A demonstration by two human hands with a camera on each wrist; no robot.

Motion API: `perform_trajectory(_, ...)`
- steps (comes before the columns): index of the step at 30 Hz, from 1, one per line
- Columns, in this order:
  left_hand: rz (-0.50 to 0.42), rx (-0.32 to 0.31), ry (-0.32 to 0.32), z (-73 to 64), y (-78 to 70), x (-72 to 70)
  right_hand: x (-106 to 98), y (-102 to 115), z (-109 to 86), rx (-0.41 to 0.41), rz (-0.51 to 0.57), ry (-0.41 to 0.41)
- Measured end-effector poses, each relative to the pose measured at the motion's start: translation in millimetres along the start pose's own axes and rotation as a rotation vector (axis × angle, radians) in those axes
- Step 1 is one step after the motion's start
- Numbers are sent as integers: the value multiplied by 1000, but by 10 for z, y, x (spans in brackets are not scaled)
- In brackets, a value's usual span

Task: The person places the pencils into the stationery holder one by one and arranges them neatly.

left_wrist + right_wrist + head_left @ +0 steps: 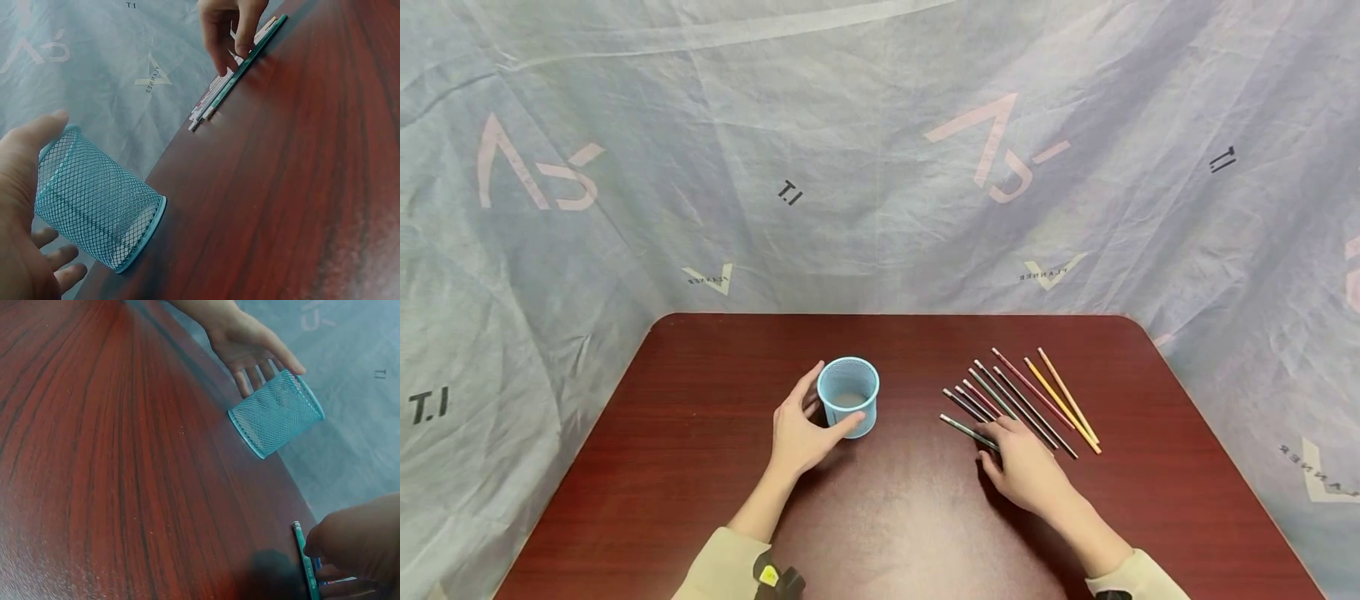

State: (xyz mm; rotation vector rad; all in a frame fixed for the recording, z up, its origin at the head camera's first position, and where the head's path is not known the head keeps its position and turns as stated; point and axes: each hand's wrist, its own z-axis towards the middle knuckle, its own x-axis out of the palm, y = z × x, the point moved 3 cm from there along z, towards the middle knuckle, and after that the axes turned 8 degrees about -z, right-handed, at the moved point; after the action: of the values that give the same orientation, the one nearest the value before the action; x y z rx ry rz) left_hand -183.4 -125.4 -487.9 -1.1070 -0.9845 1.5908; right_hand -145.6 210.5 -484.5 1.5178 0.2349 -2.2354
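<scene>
Curling round a light blue mesh cup (pixel 848 382), just below the middle of the head view, the left hand (pixel 800 438) holds it with its thumb in front and fingers at the left side. Right of center, the right hand (pixel 1027 468) is partly open, thumb and fingers bent over a green pencil (pixel 964 431); whether they pinch it, I cannot tell. Other pencils (pixel 1036 413), dark, red, green, yellow and orange, lie slantwise beside it on the reddish-brown table (pixel 700 433), toward the right.
</scene>
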Motion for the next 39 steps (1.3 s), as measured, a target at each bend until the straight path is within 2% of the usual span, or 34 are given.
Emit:
perform_trajectory(7,-36,5,-14,13,-31,26,27,15,-8,-28,-45,-56)
perform_trajectory(14,-58,-7,-25,31,-30,47,46,5,23,41,0,-17)
perform_trajectory(20,-101,-6,-41,38,-18,45,-6,3,113,20,6,-42)
perform_trajectory(24,-119,10,-49,43,0,38,-124,-19,241,-14,24,-111)
perform_trajectory(27,-122,15,-55,44,6,33,-254,-38,366,-10,60,-144)
perform_trajectory(34,-117,18,-81,35,18,36,-521,-66,663,78,157,-165)
perform_trajectory(39,-112,18,-98,24,10,40,-717,-61,907,129,257,-229)
